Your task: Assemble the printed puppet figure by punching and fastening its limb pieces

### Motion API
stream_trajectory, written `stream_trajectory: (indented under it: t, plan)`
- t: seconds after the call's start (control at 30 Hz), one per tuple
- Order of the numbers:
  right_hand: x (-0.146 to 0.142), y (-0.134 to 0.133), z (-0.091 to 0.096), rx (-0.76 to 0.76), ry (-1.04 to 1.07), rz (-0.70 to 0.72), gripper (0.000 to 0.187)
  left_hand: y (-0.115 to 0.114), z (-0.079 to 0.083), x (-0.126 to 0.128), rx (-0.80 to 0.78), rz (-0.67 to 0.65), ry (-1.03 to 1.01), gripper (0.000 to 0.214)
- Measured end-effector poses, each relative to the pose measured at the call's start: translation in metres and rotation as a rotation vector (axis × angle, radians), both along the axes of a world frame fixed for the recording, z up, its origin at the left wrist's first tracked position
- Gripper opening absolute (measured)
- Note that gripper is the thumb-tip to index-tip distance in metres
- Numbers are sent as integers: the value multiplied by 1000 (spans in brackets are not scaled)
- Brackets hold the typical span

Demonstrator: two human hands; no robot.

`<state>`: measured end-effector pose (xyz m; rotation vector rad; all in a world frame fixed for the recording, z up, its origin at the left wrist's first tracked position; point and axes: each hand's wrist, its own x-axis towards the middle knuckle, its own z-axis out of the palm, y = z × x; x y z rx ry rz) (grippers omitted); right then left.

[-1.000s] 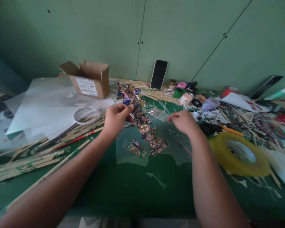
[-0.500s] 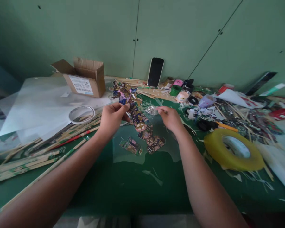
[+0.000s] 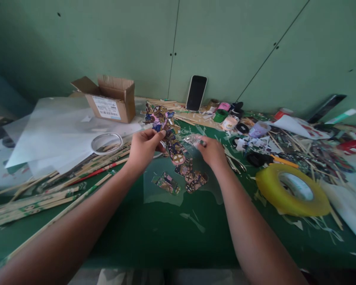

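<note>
My left hand (image 3: 144, 147) pinches a colourful printed cutout (image 3: 160, 118) in purple, gold and dark blue between thumb and fingers. Its lower part runs down toward several smaller round-edged cutouts (image 3: 192, 183) on the green mat. My right hand (image 3: 213, 151) is closed on a crinkled piece of clear plastic (image 3: 191, 138), just right of the cutout; what the plastic contains, if anything, is unclear. Below both hands a separate small printed piece (image 3: 166, 184) lies on a clear sheet (image 3: 154, 198).
An open cardboard box (image 3: 127, 103) stands back left, near a silver ring (image 3: 92, 148) and wooden sticks (image 3: 59, 196). A phone (image 3: 196, 93) leans on the wall. Right are metal-handled tool parts (image 3: 236, 163), a yellow tape roll (image 3: 267, 186) and small pots (image 3: 220, 115).
My right hand has curled further round the clear plastic and turned slightly. My left hand still pinches the cutout. The whole view has shifted a little.
</note>
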<state>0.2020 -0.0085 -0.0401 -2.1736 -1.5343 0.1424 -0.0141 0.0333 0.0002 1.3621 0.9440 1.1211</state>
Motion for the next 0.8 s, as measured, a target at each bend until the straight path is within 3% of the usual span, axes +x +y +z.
stream_trajectory:
  t: [0.07,0.23,0.8]
  plan:
    - [-2,1,2,-48,-25,12,40,0,0,0,0,0,9,29]
    - [-7,-2,5,-33,-100,-42,23,0,-2,1,3,-2,23,29]
    - [-4,-10,18,-164,-144,-107,20,0,-5,2,5,-22,31,28]
